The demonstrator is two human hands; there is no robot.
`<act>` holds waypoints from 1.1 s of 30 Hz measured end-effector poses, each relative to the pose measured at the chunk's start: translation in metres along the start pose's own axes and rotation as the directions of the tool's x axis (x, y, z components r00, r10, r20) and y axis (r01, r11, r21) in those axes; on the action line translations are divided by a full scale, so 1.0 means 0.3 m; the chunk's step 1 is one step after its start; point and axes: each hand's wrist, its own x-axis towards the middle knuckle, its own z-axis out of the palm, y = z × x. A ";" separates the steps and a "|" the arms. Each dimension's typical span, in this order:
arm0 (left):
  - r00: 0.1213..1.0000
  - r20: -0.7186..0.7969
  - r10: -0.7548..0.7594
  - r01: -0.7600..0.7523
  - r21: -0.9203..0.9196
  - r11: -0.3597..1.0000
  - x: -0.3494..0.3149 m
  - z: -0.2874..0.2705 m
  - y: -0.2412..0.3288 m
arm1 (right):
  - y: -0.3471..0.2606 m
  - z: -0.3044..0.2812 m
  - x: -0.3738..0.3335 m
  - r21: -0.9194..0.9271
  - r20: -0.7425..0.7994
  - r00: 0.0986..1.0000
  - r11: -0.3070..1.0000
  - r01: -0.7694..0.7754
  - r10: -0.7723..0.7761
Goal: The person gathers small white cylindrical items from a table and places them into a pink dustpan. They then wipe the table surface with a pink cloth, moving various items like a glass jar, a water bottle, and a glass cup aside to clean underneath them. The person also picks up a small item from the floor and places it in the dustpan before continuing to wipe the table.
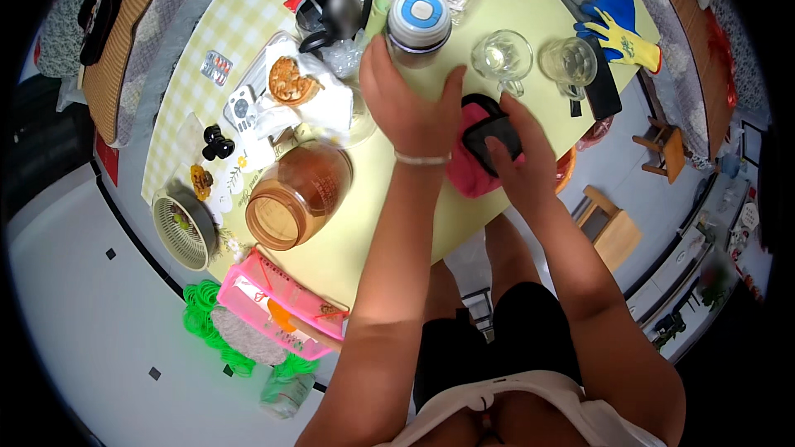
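1. White cylindrical flask with blue-ringed lid, twelve o'clock on the pale yellow bench; left hand wide around its base, grip unclear.
2. Pink-and-black fabric pouch, two o'clock, held in the right hand.
3. Clear glass mug, one o'clock.

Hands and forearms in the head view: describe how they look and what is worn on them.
The left hand and right hand are ungloved. A thin, pale band circles the left wrist; none shows on the right. No sleeve covers the left forearm or right forearm. No cables or clear markings show.
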 end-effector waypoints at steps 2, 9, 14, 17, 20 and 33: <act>0.994 0.018 -0.106 0.106 0.002 0.994 0.030 0.053 0.011 | -0.107 -0.050 0.084 0.133 -0.085 0.995 0.989 0.057 -0.046; 0.952 0.065 -0.300 0.305 -0.313 0.900 -0.007 0.126 0.022 | -0.203 0.085 0.309 0.128 -0.302 0.919 0.945 0.303 -0.254; 0.969 0.231 -0.087 0.110 -0.085 0.990 -0.076 -0.059 0.044 | -0.245 -0.010 0.215 0.170 -0.118 0.951 0.937 0.304 -0.286; 0.928 0.354 -0.113 0.151 -0.082 0.985 -0.145 -0.241 0.121 | -0.283 -0.120 0.146 0.433 0.170 0.931 0.873 0.225 -0.324; 0.881 0.452 -0.139 0.181 -0.050 0.982 -0.238 -0.359 0.136 | -0.244 -0.135 0.088 0.781 0.204 0.969 0.620 -0.075 -0.140; 0.597 0.541 -0.592 0.533 0.285 0.797 -0.618 -0.525 0.008 | 0.013 -0.007 -0.207 0.694 0.401 0.779 0.395 -0.602 0.483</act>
